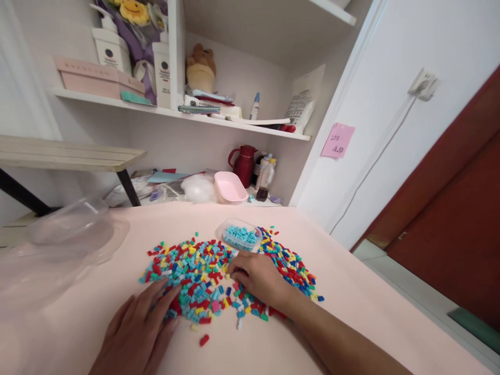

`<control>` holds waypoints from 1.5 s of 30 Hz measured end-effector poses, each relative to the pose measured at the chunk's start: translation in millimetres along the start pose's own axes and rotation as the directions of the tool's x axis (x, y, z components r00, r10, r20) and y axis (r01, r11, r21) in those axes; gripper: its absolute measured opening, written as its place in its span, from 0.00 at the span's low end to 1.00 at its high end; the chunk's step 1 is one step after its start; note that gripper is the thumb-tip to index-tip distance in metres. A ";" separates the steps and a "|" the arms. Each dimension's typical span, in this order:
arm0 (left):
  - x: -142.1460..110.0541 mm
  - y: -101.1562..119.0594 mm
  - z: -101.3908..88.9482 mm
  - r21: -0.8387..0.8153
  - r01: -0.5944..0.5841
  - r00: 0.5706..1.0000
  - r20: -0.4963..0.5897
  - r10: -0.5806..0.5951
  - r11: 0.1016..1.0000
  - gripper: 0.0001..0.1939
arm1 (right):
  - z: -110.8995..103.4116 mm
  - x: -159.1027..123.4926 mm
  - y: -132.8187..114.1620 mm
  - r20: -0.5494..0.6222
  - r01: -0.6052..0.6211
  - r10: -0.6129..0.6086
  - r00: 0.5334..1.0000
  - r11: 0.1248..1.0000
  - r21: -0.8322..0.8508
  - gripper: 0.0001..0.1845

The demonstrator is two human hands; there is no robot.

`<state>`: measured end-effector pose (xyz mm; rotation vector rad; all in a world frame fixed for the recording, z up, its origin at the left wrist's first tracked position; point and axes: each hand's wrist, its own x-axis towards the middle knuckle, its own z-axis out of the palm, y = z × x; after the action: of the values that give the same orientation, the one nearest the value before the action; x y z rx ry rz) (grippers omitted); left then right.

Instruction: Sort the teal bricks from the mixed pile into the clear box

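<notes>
Small toy building bricks (203,281) in red, blue, yellow, green and white lie spread in a wide heap on the pink tabletop (219,354). Behind them stands a clear plastic box (258,240) holding light blue bricks (239,234). My left hand (136,328) lies at the heap's left front edge, fingers stretched out over some bricks. In the middle of the heap is my right hand (258,273), just in front of the box. Its fingers are curled down and bent together; whatever is between the fingertips is hidden from me.
Clear plastic containers (66,245) stand at the left beside a small wooden stand (70,153). At the back are a pink bowl (230,187), a dark red jug (244,164) and a bottle (266,179). A shelf (242,125) overhangs the table's back.
</notes>
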<state>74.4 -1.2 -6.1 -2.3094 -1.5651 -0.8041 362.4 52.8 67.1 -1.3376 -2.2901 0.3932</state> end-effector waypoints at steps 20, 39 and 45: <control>-0.8 -0.3 2.1 -0.057 0.099 0.995 -0.009 -0.099 0.993 0.23 | -31.8 -5.1 -4.0 -0.285 -0.017 0.152 0.946 0.905 0.426 0.13; 2.4 5.0 -0.5 -0.072 0.098 0.995 0.026 -0.097 0.993 0.22 | -3.7 -9.6 -20.4 0.164 0.094 -0.072 0.984 0.988 -0.125 0.10; 1.9 5.3 -1.9 -0.078 0.094 0.995 0.035 -0.091 0.993 0.22 | -2.7 -11.2 -25.5 0.156 0.097 -0.074 0.985 0.984 -0.148 0.17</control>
<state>79.2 -2.7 -2.9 -2.3298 -1.6939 -0.8712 349.6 30.6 78.4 -1.3163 -2.5392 0.3007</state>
